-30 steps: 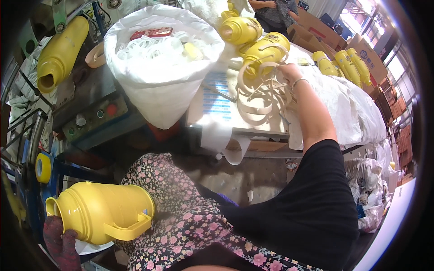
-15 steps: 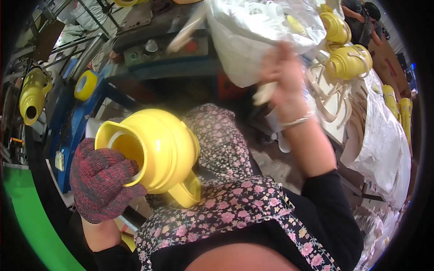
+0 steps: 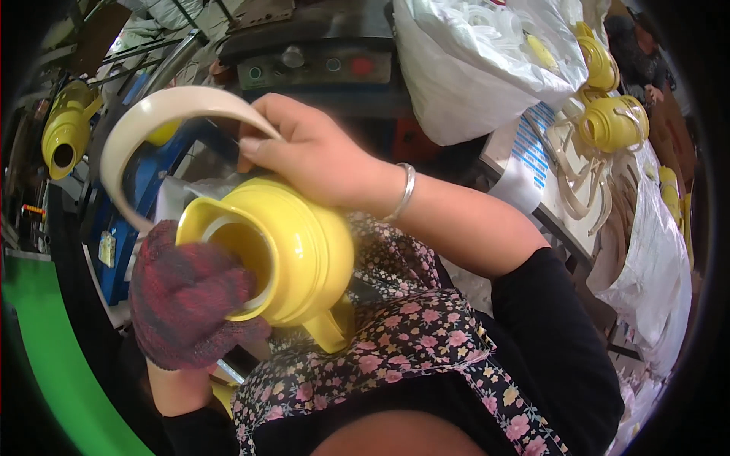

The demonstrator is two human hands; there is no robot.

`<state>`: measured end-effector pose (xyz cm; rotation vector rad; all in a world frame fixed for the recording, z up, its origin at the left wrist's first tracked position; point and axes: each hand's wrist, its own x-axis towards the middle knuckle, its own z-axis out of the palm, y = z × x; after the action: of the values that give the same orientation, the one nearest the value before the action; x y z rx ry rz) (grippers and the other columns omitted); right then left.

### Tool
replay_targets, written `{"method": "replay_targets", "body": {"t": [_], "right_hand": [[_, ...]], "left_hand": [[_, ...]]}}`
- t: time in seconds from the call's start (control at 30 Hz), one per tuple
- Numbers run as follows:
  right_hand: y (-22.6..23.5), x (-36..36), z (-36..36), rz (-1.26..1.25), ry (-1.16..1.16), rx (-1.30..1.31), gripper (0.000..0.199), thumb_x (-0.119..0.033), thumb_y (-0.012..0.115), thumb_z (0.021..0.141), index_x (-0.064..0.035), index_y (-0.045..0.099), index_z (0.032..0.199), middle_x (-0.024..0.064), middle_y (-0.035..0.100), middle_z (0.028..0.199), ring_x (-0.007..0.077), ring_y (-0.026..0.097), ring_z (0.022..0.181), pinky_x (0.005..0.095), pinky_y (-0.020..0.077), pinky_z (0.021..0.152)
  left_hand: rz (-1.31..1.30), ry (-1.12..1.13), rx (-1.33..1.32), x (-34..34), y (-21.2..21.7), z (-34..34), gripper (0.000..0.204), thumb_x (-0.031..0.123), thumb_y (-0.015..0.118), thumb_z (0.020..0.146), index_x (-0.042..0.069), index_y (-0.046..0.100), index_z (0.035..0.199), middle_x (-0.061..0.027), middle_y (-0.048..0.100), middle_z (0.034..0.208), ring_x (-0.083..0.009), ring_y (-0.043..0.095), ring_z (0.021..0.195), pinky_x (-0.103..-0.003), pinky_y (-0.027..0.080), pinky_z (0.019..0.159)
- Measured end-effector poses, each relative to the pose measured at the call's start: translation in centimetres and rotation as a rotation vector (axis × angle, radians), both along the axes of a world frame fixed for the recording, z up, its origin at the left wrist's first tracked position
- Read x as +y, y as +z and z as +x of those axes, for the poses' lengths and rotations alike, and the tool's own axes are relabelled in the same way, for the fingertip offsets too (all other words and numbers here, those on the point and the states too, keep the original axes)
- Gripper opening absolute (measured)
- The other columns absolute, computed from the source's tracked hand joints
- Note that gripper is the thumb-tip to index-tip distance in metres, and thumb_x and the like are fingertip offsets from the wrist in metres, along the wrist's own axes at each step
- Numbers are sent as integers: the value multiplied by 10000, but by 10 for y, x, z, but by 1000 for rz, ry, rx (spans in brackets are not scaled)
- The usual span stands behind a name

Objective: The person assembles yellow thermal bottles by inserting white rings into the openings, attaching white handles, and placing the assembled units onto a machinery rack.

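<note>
My left hand [image 3: 188, 300], in a dark red and grey knitted glove, grips the rim of a yellow plastic jug [image 3: 308, 243], fingers inside its open mouth. The jug lies tilted over my lap, its mouth toward the left and its side handle [image 3: 331, 327] pointing down toward my apron. My bare right hand [image 3: 308, 152], with a bangle at the wrist, is closed on one end of a cream curved handle [image 3: 125, 137]. That handle arches above the jug's mouth, its far end coming down behind the gloved hand. Whether it touches the jug, I cannot tell.
A white sack [image 3: 456, 83] of pale plastic parts stands ahead, beside a machine panel [image 3: 315, 72] with knobs. At right, more cream handles [image 3: 582, 178] lie on a table near yellow jugs [image 3: 612, 121]. Another yellow jug [image 3: 67, 137] is at far left. A person [image 3: 639, 49] is at upper right.
My right hand has swung left from beside the sack to above the jug, bringing the cream curved handle. The left hand still grips the jug; the view has shifted slightly.
</note>
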<state>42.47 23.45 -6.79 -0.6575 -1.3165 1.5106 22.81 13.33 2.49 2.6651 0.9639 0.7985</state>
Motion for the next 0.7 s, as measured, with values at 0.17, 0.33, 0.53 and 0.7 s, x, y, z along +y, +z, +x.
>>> {"method": "replay_targets", "body": {"t": [0.17, 0.33, 0.53, 0.7], "right_hand": [[-16, 6, 18, -279, -17, -44, 287, -147, 598, 925, -15, 518, 1167, 99, 658, 955, 141, 627, 887, 292, 511, 744], [27, -56, 31, 353, -19, 98, 1016, -295, 865, 697, -62, 235, 1460, 179, 510, 1298, 260, 591, 1107, 381, 512, 917], [22, -61, 51, 636, 26, -118, 1063, -172, 916, 625, -67, 219, 1421, 242, 468, 1347, 325, 547, 1187, 442, 482, 982], [26, -69, 44, 715, 100, -105, 990, -219, 894, 669, -166, 231, 1402, 263, 436, 1362, 362, 466, 1262, 493, 418, 1037]], "left_hand": [[-733, -42, -1360, 26, -98, -21, 456, 250, 590, 933, -2, 498, 1302, -121, 567, 1266, -245, 528, 1184, -372, 418, 1022], [-1150, -40, -1721, 36, -106, 10, 333, 256, 628, 940, 61, 549, 1198, -43, 651, 764, -140, 646, 716, -280, 544, 691], [-1043, 172, -1656, 42, -88, 24, 292, 267, 619, 939, 62, 574, 1141, -28, 602, 724, -129, 608, 682, -258, 519, 647], [-239, 422, -799, 35, -84, 17, 385, 181, 624, 913, 23, 525, 1250, -78, 633, 942, -154, 627, 834, -274, 526, 723]]}}
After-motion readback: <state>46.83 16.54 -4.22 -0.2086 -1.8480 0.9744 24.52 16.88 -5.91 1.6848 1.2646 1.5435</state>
